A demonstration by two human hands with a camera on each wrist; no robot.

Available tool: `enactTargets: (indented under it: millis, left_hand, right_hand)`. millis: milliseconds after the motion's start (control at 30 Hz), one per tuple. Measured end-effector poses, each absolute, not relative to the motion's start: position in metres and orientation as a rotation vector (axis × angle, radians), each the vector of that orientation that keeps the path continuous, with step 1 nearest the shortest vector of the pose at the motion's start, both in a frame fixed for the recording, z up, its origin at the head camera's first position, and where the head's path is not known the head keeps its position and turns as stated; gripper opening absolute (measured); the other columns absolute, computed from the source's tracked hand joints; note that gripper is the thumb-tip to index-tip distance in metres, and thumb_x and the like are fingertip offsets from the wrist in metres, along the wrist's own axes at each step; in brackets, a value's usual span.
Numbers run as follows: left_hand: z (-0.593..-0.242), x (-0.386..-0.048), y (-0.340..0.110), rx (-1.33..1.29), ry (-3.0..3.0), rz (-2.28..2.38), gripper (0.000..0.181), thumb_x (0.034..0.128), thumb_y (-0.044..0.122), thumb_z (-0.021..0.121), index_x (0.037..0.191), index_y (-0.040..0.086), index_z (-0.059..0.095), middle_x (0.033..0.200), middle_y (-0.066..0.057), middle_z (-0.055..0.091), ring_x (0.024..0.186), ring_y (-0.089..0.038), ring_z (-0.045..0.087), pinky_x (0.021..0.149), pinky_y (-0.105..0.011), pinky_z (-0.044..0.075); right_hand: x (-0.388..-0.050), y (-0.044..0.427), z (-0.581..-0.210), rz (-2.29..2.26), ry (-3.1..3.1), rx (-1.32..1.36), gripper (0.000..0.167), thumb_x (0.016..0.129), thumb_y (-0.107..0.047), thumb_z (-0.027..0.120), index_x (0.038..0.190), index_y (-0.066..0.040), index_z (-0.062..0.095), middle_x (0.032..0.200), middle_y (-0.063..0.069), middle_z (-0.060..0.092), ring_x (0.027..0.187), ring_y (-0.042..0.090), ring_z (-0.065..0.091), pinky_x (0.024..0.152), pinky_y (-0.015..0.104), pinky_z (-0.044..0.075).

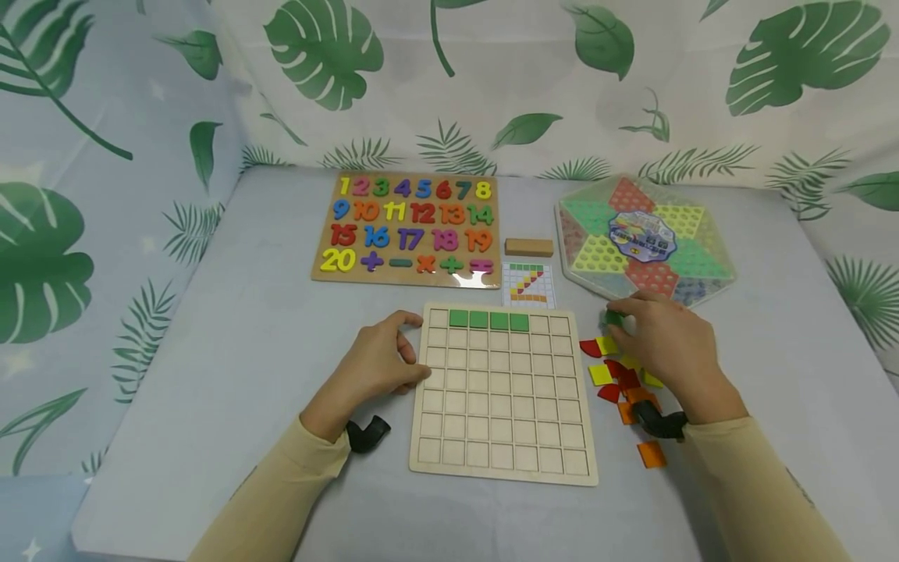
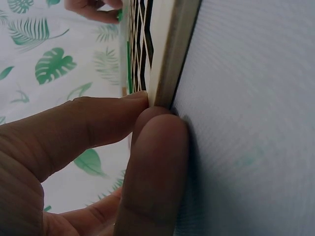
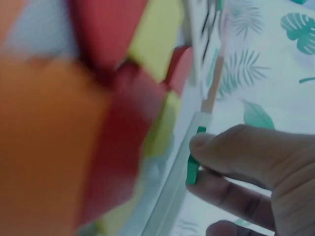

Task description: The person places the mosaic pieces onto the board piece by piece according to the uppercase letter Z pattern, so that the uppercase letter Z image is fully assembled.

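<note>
A wooden grid board lies in the middle of the table, with several green squares side by side in its top row. My left hand holds the board's left edge between thumb and fingers; the left wrist view shows the fingertips at the board's rim. To the right of the board, my right hand pinches a green piece between thumb and finger. Beneath and beside that hand lie red pieces, yellow pieces and orange pieces.
Behind the board lie a number puzzle, a wooden block and a small pattern card. A hexagonal game board under clear plastic is at the back right, just beyond my right hand. A leaf-print cloth hangs behind.
</note>
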State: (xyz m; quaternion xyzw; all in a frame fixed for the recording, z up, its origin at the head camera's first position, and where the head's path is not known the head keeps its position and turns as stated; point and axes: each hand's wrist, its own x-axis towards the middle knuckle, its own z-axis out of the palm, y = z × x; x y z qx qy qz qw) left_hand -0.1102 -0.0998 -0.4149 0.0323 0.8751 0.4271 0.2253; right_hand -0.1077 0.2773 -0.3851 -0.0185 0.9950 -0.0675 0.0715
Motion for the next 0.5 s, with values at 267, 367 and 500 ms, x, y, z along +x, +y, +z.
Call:
enactTargets:
  millis: [267, 367, 500]
  left_hand:
    - [-0.416, -0.110, -0.101, 0.092, 2.420, 1.175, 0.079, 0.0772, 0.010, 0.090, 0.146, 0.009, 0.051, 0.083, -0.005, 0.065, 0.054, -0.014, 0.066, 0.053, -0.026, 0.050]
    - [-0.416, -0.110, -0.101, 0.094, 2.426, 1.167, 0.079, 0.0772, 0.010, 0.090, 0.145, 0.009, 0.051, 0.083, -0.004, 0.065, 0.053, -0.014, 0.065, 0.053, -0.026, 0.049]
    - [-0.415, -0.110, -0.100, 0.093, 2.423, 1.170, 0.078, 0.0773, 0.010, 0.090, 0.145, 0.009, 0.051, 0.083, -0.004, 0.065, 0.054, -0.014, 0.065, 0.052, -0.026, 0.049]
  right_hand:
    - [-0.117, 0.253, -0.382, -0.330, 2.972, -0.318, 0.036, 0.092, -0.027, 0.077, 0.125, -0.013, 0.076, 0.127, 0.016, 0.071, 0.099, 0.036, 0.070, 0.066, 0.046, 0.058]
    - [-0.121, 0.243, -0.385, -0.361, 2.960, -0.414, 0.032, 0.093, -0.025, 0.077, 0.122, -0.014, 0.078, 0.126, 0.014, 0.073, 0.107, 0.037, 0.070, 0.076, 0.050, 0.059]
    - [-0.126, 0.232, -0.388, -0.395, 2.929, -0.485, 0.029, 0.093, -0.025, 0.077, 0.120, -0.014, 0.078, 0.122, 0.011, 0.073, 0.109, 0.035, 0.070, 0.081, 0.052, 0.058]
